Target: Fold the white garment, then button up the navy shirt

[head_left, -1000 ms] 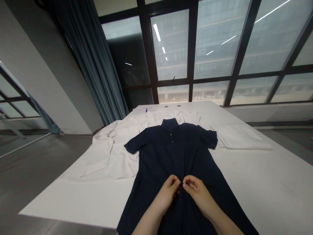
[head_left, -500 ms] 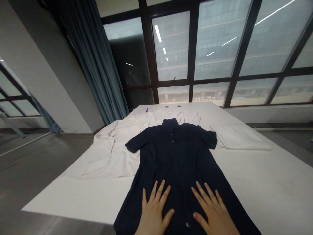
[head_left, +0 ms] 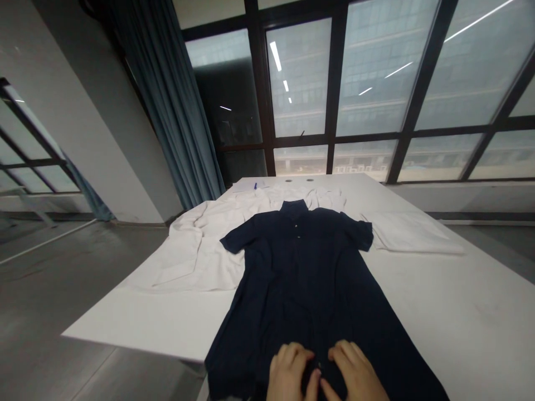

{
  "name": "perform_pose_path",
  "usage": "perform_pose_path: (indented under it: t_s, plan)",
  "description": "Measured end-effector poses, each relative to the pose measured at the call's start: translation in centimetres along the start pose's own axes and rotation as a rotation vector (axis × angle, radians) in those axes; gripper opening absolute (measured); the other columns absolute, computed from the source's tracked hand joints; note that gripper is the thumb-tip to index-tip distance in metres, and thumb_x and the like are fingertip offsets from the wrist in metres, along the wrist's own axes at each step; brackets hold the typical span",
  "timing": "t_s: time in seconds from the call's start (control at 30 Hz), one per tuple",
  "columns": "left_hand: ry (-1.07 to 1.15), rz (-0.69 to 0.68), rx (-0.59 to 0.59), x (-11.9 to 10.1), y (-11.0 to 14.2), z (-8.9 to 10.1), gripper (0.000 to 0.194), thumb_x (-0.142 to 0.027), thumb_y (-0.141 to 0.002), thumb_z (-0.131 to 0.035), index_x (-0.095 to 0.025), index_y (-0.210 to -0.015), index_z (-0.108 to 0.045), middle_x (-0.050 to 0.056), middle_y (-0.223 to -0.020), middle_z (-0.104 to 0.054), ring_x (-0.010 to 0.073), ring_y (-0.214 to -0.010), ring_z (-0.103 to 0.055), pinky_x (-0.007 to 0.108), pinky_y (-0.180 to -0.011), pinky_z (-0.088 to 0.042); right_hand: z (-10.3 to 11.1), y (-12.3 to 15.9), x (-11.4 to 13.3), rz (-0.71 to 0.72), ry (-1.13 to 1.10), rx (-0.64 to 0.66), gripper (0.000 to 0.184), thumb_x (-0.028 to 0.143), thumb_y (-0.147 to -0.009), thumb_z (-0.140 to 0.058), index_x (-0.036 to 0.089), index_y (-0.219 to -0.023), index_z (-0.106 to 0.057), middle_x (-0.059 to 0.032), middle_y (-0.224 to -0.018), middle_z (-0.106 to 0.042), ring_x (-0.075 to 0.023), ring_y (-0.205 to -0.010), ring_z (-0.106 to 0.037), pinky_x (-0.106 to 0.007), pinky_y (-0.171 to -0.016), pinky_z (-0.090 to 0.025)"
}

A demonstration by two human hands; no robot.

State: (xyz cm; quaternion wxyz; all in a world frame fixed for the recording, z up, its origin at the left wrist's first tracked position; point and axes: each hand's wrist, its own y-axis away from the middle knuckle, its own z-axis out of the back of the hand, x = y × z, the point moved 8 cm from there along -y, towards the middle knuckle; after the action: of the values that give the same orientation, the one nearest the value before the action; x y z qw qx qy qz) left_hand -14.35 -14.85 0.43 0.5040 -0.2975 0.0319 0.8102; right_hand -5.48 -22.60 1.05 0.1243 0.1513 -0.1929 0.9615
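A long navy short-sleeved shirt (head_left: 301, 278) with a collar and small pale buttons lies flat and face up on the white table, its hem running out of view at the bottom. My left hand (head_left: 290, 372) and my right hand (head_left: 355, 370) sit close together at the bottom of the view, fingers curled on the shirt's front placket. A small button (head_left: 320, 365) shows between them. The fingertips partly hide the cloth they press.
A crumpled white garment (head_left: 196, 256) lies under the shirt's left side, and a flatter white cloth (head_left: 409, 234) lies to the right. Paper with a blue pen (head_left: 246, 186) rests at the far end of the white table (head_left: 146, 323). Grey floor lies beyond its edges.
Both hands have gone from lying flat with spread fingers to curling together on the placket, lower in the view. The shirt appears in much the same place, and the view has shifted slightly.
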Motion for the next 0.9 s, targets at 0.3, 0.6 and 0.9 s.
perform_pose_path:
  t_s: [0.3,0.6,0.9]
  plan:
    - [0.025,0.230,0.002,-0.9,-0.7,0.7,0.013,-0.024,-0.069,-0.056,-0.031,-0.079,-0.062,-0.001,-0.084,-0.057,0.0176,-0.082,-0.049,0.033,-0.069,-0.032,0.4,-0.2,-0.3,-0.182,-0.104,0.189,0.018,0.018,-0.059,-0.055,0.017,-0.078,-0.055,-0.0061,-0.084,-0.054,-0.0210,-0.080,-0.050,-0.032,-0.070,-0.042]
    - [-0.058,0.199,-0.139,1.0,-2.4,5.4,0.019,-0.032,-0.075,-0.048,-0.029,-0.092,-0.055,0.000,-0.107,-0.054,0.0193,-0.101,-0.046,0.043,-0.090,-0.027,3.4,-1.1,-2.1,-0.157,-0.180,0.082,0.022,0.028,-0.076,-0.044,0.021,-0.094,-0.054,-0.0056,-0.100,-0.054,-0.0183,-0.096,-0.049,-0.032,-0.083,-0.040]
    - [-0.197,0.499,-0.358,18.1,-13.2,15.1,0.057,-0.042,-0.071,-0.048,-0.006,-0.114,-0.040,0.016,-0.109,-0.053,0.0234,-0.101,-0.050,0.032,-0.085,-0.039,5.2,-8.4,-22.7,-0.692,-0.328,-0.172,0.061,0.052,-0.069,-0.046,0.016,-0.117,-0.040,-0.0123,-0.099,-0.056,-0.0231,-0.089,-0.056,-0.036,-0.075,-0.044]
